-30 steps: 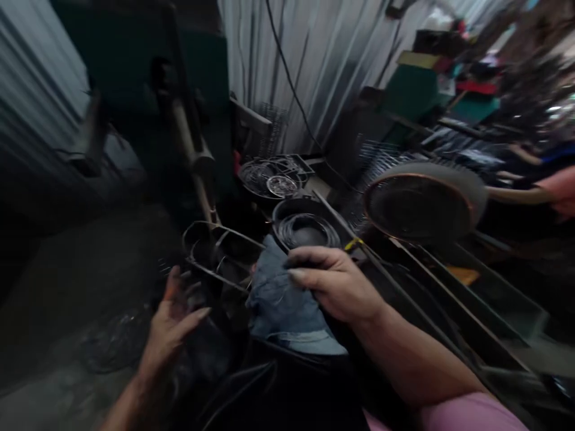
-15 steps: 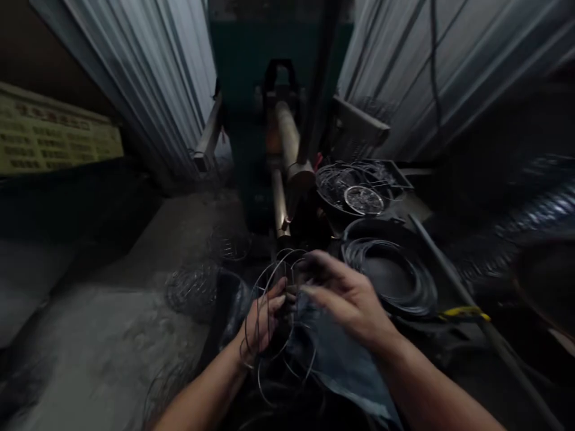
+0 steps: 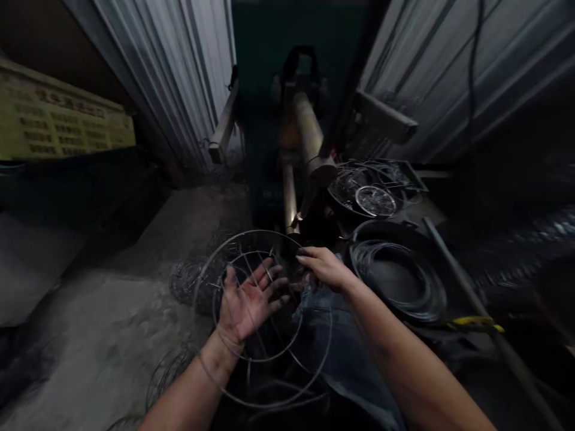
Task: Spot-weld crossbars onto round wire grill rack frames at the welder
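A round wire frame [image 3: 265, 360] with an outer ring, a smaller inner ring and thin cross wires faces me above my lap. My right hand [image 3: 327, 266] pinches its outer ring at the upper right. Behind the wires my left hand [image 3: 251, 305] is open, palm up, with its fingers spread; whether it touches the frame I cannot tell. Just beyond the frame are the two metal arms of a machine, an upper arm [image 3: 309, 129] and a lower arm [image 3: 290, 191], with their tips close together.
At the right, a black tub holds a coil of wire [image 3: 411, 293], and behind it a container holds wire rings [image 3: 376, 200]. A long bar [image 3: 467, 287] slants past a yellow object [image 3: 476, 323]. More wire pieces [image 3: 186, 281] lie on the floor at the left, near a yellow crate [image 3: 67, 123].
The wire frame has turned from nearly edge-on to facing me. My left hand has let go and opened; my right hand has closed on the outer ring. The view has shifted slightly.
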